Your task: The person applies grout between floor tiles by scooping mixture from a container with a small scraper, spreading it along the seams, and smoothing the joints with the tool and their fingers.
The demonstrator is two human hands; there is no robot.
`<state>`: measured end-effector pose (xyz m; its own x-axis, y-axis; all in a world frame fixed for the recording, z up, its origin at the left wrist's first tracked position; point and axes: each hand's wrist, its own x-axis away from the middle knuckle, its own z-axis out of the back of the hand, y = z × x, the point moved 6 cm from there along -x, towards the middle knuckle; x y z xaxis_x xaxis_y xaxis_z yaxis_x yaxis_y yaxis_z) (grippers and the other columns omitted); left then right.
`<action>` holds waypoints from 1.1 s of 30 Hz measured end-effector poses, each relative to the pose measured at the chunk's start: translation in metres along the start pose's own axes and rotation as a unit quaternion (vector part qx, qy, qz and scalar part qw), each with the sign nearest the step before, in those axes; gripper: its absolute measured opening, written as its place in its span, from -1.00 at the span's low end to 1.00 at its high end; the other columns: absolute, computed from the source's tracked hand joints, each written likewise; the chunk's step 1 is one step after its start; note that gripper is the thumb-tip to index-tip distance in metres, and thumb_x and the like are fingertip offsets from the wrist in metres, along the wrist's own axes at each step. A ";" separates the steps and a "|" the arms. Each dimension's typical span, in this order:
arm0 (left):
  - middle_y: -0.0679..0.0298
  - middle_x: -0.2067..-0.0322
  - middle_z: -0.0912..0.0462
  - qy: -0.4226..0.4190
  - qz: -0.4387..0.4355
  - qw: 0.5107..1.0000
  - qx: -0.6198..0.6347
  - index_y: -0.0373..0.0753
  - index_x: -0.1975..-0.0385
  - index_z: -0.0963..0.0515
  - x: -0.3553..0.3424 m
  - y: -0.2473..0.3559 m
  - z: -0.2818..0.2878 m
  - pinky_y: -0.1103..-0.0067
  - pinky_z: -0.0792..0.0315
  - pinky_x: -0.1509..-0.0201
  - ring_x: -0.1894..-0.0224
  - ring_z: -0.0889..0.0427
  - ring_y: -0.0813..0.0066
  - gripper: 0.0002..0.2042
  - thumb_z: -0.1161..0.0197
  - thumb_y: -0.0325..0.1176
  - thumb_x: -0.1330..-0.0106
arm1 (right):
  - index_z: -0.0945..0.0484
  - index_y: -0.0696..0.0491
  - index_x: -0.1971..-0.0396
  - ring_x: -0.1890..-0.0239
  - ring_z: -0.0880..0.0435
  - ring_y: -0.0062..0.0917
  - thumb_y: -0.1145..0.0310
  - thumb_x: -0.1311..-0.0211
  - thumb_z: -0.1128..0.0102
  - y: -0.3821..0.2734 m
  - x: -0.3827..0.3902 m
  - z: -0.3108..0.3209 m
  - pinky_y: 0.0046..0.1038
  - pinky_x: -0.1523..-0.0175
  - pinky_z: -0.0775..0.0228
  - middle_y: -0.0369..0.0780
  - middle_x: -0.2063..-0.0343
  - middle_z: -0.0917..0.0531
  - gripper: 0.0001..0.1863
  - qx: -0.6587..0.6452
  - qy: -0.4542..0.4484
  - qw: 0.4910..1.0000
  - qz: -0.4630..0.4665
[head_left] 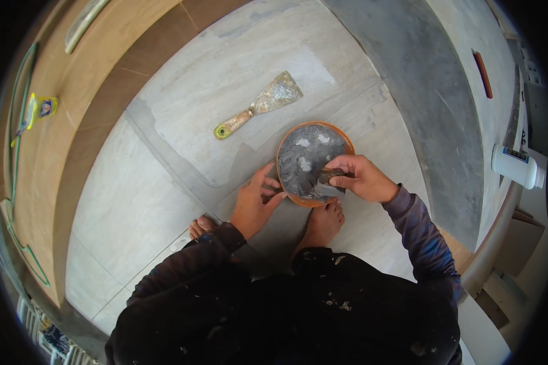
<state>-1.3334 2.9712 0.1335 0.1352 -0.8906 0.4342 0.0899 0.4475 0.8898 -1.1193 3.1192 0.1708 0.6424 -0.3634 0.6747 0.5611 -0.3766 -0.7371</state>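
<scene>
An orange-rimmed round bowl (349, 141) stands on the tiled floor in front of my feet, filled with grey, lumpy paste (304, 159) that looks like grout or mortar. My right hand (364, 176) is closed on a small scraper (330, 190) with a dark handle and a grey blade. That blade lies at the bowl's near right edge, against the paste. At the bowl's left side is my left hand (256, 204), its fingers curved and apart, with the fingertips and thumb at the rim. Beyond the bowl a larger, stained putty knife (259, 104) lies flat on a tile.
My bare feet (326, 224) are right by the bowl. Brown tiled edging (97, 103) curves along the left, with a green hose (12, 152) and a yellow tub (42, 106) past it. To the right, a dark grey strip (432, 91) borders a ledge; a white bottle (516, 165) is there.
</scene>
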 end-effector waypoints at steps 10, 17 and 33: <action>0.40 0.39 -0.57 0.390 -0.057 0.908 -0.140 -0.29 -0.24 -0.51 0.015 -0.023 0.259 0.65 -0.43 0.33 0.46 -0.46 0.70 -0.66 -0.22 -0.46 -0.50 | -0.66 0.23 0.04 0.20 -0.73 -0.67 0.57 -0.30 -0.39 -0.178 -0.162 0.001 -0.58 0.08 -0.57 -0.20 0.14 -0.81 -0.75 -0.097 0.313 0.902 0.280; 0.41 0.41 -0.45 0.571 -0.063 0.807 -0.137 -0.33 -0.21 -0.46 0.015 -0.086 0.396 0.65 -0.37 0.25 0.39 -0.41 0.66 -0.72 -0.07 -0.41 -0.60 | -0.65 0.11 0.20 0.22 -0.68 -0.22 0.58 -0.08 -0.45 -0.268 -0.310 -0.014 -0.24 0.06 -0.55 -0.16 0.30 -0.75 -0.74 0.207 0.494 0.770 0.347; 0.40 0.45 -0.45 0.538 -0.052 0.828 -0.152 -0.34 -0.13 -0.46 0.004 -0.124 0.456 0.66 -0.34 0.31 0.44 -0.38 0.68 -0.77 -0.06 -0.38 -0.60 | -0.51 0.11 0.23 0.12 -0.63 -0.09 0.64 -0.04 -0.41 -0.297 -0.386 -0.149 -0.12 -0.01 -0.49 -0.10 0.30 -0.68 -0.69 0.382 0.442 0.703 0.405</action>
<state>-1.7937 2.8758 0.0892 0.8967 -0.4109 -0.1646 0.3780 0.5175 0.7677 -1.6111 3.2445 0.1350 0.5272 -0.7095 -0.4676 0.5311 0.7047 -0.4704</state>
